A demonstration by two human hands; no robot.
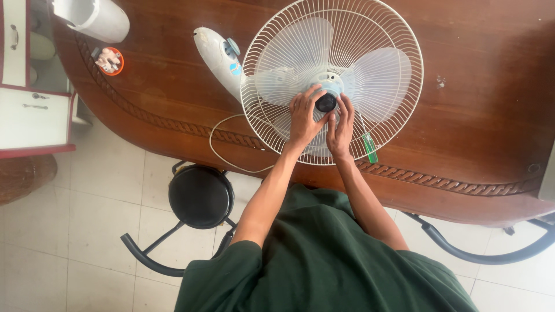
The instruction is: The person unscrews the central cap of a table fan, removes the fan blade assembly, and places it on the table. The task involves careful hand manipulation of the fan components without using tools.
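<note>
A white fan head lies face-up on a dark wooden table (474, 69), its wire guard (399, 40) round and its pale translucent blades (378, 72) showing inside. A black round cap (326, 103) sits at the blade hub. My left hand (303, 118) and my right hand (341, 127) both reach into the guard, fingertips pinched around that cap from either side. The fan's white motor body (218, 58) sticks out to the left, and its white cord (222, 147) loops over the table's near edge.
A green-handled screwdriver (369, 148) lies under the guard by my right hand. A small orange dish (110, 61) and a white cylinder (95, 17) sit at the table's far left. A black round stool (200, 196) stands on the tiled floor.
</note>
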